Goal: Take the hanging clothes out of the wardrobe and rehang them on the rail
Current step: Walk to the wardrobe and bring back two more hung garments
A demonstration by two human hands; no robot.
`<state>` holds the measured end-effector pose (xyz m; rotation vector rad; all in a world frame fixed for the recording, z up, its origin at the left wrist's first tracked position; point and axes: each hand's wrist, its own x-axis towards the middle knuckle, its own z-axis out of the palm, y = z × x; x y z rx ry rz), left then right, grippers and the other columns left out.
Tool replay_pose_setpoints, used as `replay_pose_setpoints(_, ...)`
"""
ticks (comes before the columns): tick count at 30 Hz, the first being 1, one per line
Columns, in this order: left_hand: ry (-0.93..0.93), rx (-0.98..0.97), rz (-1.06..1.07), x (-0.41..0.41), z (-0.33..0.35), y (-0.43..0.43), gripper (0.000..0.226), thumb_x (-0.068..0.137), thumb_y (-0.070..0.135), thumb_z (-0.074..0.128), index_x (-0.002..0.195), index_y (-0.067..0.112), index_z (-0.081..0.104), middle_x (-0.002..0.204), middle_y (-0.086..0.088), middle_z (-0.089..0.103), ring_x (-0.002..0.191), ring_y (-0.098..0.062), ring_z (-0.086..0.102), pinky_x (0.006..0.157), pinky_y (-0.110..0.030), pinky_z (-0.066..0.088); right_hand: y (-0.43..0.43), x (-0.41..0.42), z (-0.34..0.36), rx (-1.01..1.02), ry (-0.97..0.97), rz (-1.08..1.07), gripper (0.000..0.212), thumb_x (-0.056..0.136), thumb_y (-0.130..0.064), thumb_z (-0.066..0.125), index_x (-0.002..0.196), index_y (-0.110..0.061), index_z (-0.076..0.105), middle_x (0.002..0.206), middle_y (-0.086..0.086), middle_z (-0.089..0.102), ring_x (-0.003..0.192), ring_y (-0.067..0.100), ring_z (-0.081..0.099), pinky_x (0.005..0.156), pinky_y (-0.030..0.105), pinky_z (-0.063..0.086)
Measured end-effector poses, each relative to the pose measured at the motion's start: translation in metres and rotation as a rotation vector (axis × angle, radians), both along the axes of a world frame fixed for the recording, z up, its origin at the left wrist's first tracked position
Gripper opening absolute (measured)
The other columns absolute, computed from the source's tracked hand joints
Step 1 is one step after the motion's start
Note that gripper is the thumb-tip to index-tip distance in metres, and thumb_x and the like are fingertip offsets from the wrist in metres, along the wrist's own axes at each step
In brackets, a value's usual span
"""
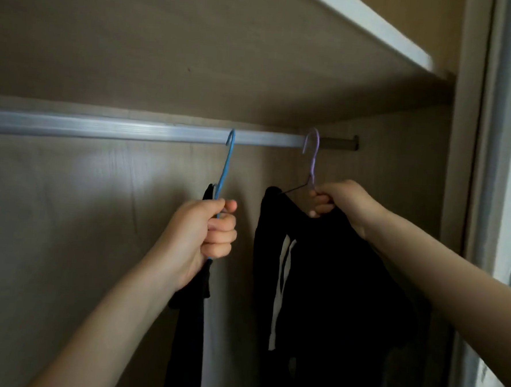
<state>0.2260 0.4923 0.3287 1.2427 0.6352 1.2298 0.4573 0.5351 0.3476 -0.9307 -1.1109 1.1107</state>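
A silver rail [102,128] runs across the wardrobe. A blue hanger [227,161] hooks over the rail, tilted, and my left hand [207,235] is shut on its neck; a dark garment [188,323] hangs from it below my fist. Further right a lilac hanger [312,155] hooks over the rail near its end bracket. My right hand [337,200] grips that hanger's neck at the collar of a black hooded top [332,287] with white drawstrings.
A wooden shelf [363,23] slopes overhead above the rail. The wardrobe's back panel [82,212] is close behind the clothes. The right side wall and door frame [488,177] stand just beside my right forearm.
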Motion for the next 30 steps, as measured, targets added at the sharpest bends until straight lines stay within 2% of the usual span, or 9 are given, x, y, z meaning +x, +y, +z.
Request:
replay_pose_setpoints(2, 0.239, 0.025, 0.077, -0.003, -0.019, -0.016, 0.030, 0.102, 0.013, 0.027, 0.079, 0.009, 0.046, 0.038, 0.011, 0.023, 0.026, 0.001, 0.016, 0.030, -0.005, 0.012, -0.031, 0.000, -0.022, -0.020, 0.011, -0.001, 0.026, 0.098, -0.003, 0.043, 0.074, -0.002, 0.053, 0.051, 0.000, 0.034, 0.036, 0.006, 0.031, 0.053, 0.027, 0.053)
replay_pose_setpoints(5, 0.502, 0.087, 0.160, -0.006, -0.049, -0.036, 0.032, 0.101, 0.009, 0.028, 0.075, 0.007, 0.046, 0.035, 0.011, 0.023, 0.026, 0.000, 0.014, 0.034, -0.003, 0.013, -0.080, 0.007, -0.055, -0.045, 0.013, 0.004, 0.026, 0.098, -0.002, 0.040, 0.074, -0.002, 0.050, 0.052, 0.000, 0.030, 0.038, 0.007, 0.027, 0.036, 0.020, 0.033)
replay_pose_setpoints(8, 0.624, 0.130, 0.160, -0.008, -0.082, -0.059, 0.032, 0.098, 0.006, 0.032, 0.069, 0.007, 0.046, 0.036, 0.010, 0.023, 0.027, -0.001, 0.014, 0.036, -0.004, 0.013, -0.130, 0.026, -0.096, -0.090, -0.001, -0.021, 0.024, 0.097, -0.001, 0.040, 0.075, -0.002, 0.050, 0.051, 0.000, 0.030, 0.040, 0.007, 0.024, 0.036, 0.018, 0.021)
replay_pose_setpoints(13, 0.795, 0.221, 0.043, 0.000, -0.122, -0.100, 0.031, 0.095, 0.008, 0.040, 0.065, 0.006, 0.049, 0.043, 0.003, 0.023, 0.032, -0.008, 0.016, 0.036, -0.010, 0.015, -0.225, 0.068, -0.149, -0.210, 0.010, -0.072, 0.021, 0.097, -0.003, 0.040, 0.078, -0.003, 0.049, 0.056, -0.001, 0.025, 0.040, 0.006, 0.022, 0.036, 0.018, 0.019)
replay_pose_setpoints(17, 0.871, 0.291, -0.103, 0.023, -0.129, -0.131, 0.024, 0.077, 0.023, 0.044, 0.061, 0.005, 0.046, 0.043, 0.004, 0.021, 0.036, -0.010, 0.016, 0.037, -0.012, 0.017, -0.313, 0.101, -0.170, -0.285, -0.044, -0.180, 0.022, 0.097, -0.006, 0.041, 0.077, -0.003, 0.049, 0.056, -0.003, 0.021, 0.042, 0.007, 0.018, 0.035, 0.017, 0.018)
replay_pose_setpoints(21, 0.921, 0.383, -0.265, 0.061, -0.124, -0.149, 0.028, 0.078, 0.025, 0.046, 0.062, 0.003, 0.043, 0.051, -0.003, 0.018, 0.042, -0.014, 0.014, 0.039, -0.013, 0.016, -0.408, 0.131, -0.178, -0.316, -0.009, -0.333, 0.020, 0.092, -0.010, 0.046, 0.074, -0.001, 0.050, 0.053, -0.001, 0.023, 0.039, 0.007, 0.020, 0.032, 0.016, 0.018)
replay_pose_setpoints(23, 0.866, 0.386, -0.354, 0.090, -0.125, -0.157, 0.029, 0.082, 0.024, 0.048, 0.060, 0.004, 0.044, 0.054, -0.005, 0.017, 0.043, -0.014, 0.012, 0.040, -0.012, 0.013, -0.456, 0.142, -0.182, -0.318, 0.008, -0.446, 0.017, 0.088, -0.013, 0.049, 0.075, -0.001, 0.050, 0.054, 0.000, 0.022, 0.038, 0.007, 0.020, 0.034, 0.016, 0.018)
replay_pose_setpoints(26, 0.761, 0.411, -0.483, 0.145, -0.135, -0.176, 0.033, 0.091, 0.013, 0.047, 0.059, 0.010, 0.049, 0.053, -0.002, 0.016, 0.042, -0.011, 0.011, 0.041, -0.011, 0.011, -0.527, 0.154, -0.193, -0.323, 0.030, -0.656, 0.021, 0.094, -0.010, 0.045, 0.074, -0.002, 0.050, 0.055, 0.001, 0.022, 0.038, 0.008, 0.020, 0.033, 0.016, 0.020)
replay_pose_setpoints(30, 0.649, 0.440, -0.626, 0.225, -0.146, -0.210, 0.030, 0.089, 0.010, 0.048, 0.060, 0.005, 0.048, 0.045, 0.004, 0.019, 0.039, -0.011, 0.012, 0.041, -0.012, 0.011, -0.615, 0.157, -0.200, -0.284, 0.079, -0.942, 0.019, 0.093, -0.010, 0.046, 0.076, -0.001, 0.051, 0.055, 0.000, 0.023, 0.038, 0.007, 0.021, 0.032, 0.015, 0.021)
